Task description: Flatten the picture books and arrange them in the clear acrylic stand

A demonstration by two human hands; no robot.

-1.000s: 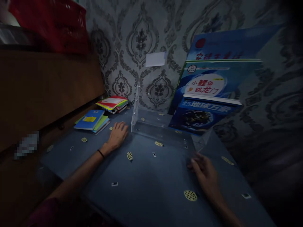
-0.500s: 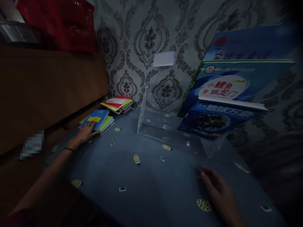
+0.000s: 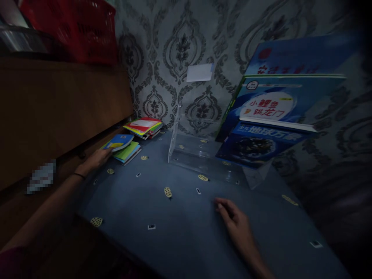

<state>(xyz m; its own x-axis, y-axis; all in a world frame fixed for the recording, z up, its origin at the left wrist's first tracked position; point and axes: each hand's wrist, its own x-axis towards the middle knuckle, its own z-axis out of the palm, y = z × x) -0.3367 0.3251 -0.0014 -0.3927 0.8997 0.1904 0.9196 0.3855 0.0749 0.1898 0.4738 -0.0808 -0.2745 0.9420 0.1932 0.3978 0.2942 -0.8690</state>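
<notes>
My left hand (image 3: 99, 158) is closed on the near left edge of a blue book (image 3: 122, 141) with a yellow patch on its cover. That book is slightly raised and tilted on top of a small pile with a green book (image 3: 130, 150) under it. My left fingertips are partly hidden by the book. Over the front middle of the table, my right hand (image 3: 236, 223) holds nothing, its fingers loosely bent and the thumb apart. Beyond it stands a clear stepped book rack (image 3: 200, 164), with blue books (image 3: 261, 143) leaning in tiers on its right side.
A second pile of books (image 3: 145, 126), red and yellow on top, lies near the patterned wall (image 3: 183, 50). A wooden cabinet (image 3: 64, 100) borders the left, with a red basket (image 3: 93, 31) on it. The tablecloth (image 3: 130, 205) is grey-blue with pineapple prints.
My left hand has drawn back from the blue book's cover to its near edge, and the book now tilts up. My right hand has moved left and slightly away from me.
</notes>
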